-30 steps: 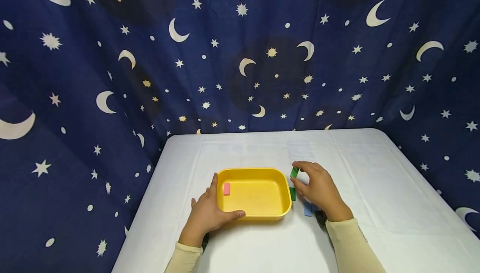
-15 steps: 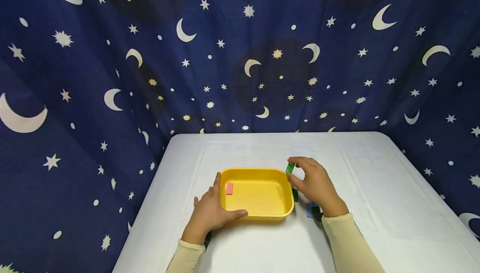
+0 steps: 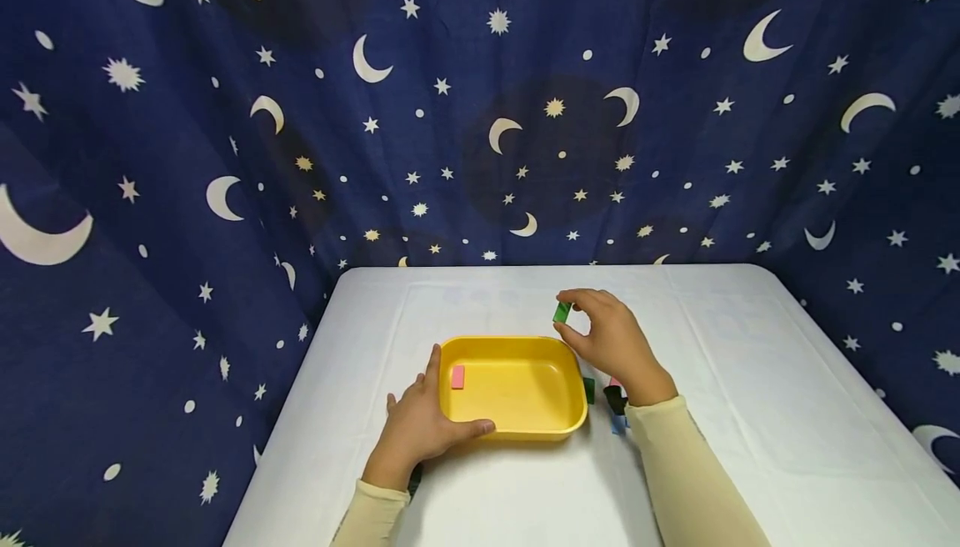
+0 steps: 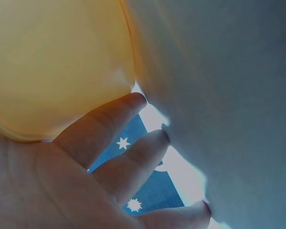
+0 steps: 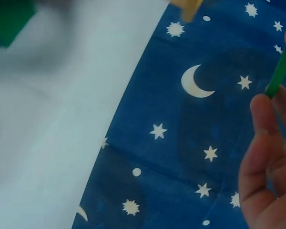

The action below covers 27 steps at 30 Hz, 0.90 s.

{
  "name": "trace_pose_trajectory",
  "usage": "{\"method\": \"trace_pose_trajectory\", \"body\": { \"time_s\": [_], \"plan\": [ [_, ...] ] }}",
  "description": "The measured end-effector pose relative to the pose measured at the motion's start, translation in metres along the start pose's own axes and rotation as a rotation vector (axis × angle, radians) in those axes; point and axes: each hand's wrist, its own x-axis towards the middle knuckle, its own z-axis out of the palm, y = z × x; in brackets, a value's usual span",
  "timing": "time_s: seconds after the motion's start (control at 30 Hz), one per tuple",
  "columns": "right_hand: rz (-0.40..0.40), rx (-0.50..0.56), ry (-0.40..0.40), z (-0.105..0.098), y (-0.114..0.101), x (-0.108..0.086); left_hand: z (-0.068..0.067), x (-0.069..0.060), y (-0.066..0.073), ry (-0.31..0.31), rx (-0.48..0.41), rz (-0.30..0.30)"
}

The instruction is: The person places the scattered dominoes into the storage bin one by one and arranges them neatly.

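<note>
Between thumb and fingertips, my right hand [image 3: 613,345] pinches a small green tile [image 3: 562,312]. It is raised past the far right corner of a yellow plastic tray [image 3: 517,429]. The right wrist view shows the tile [image 5: 279,72] edge-on, thin and flat. A pink tile [image 3: 457,377] lies inside the tray at its left. My left hand [image 3: 420,430] rests against the tray's left side, its thumb along the near rim and its index finger along the left rim. In the left wrist view, its other fingers [image 4: 138,162] are spread, their tips on the table.
Right of the tray lies another green tile [image 3: 589,390]. Blue pieces [image 3: 618,424] and a bit of pink [image 3: 615,381] show partly behind the right wrist. A white cloth covers the table [image 3: 750,414]. A dark blue curtain [image 3: 450,130] with moons and stars hangs behind.
My right hand has moved up and to the left with the green tile, away from the tray's right side. The left hand stays at the tray. The head view has shifted slightly.
</note>
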Motion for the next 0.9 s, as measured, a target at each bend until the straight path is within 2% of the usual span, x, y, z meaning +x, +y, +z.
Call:
{"method": "trace_pose_trajectory", "body": {
  "time_s": [0.3,0.63,0.9],
  "plan": [
    [0.023,0.015,-0.052,0.012,-0.016,0.017,0.001,0.001,-0.001,-0.015,-0.01,-0.016],
    [-0.069,0.08,-0.02,0.027,-0.032,0.038,-0.001,-0.001,-0.001,-0.014,-0.015,-0.024],
    [-0.074,0.116,-0.051,0.042,-0.04,0.046,-0.001,0.0,0.001,-0.011,-0.012,-0.021]
  ]
}}
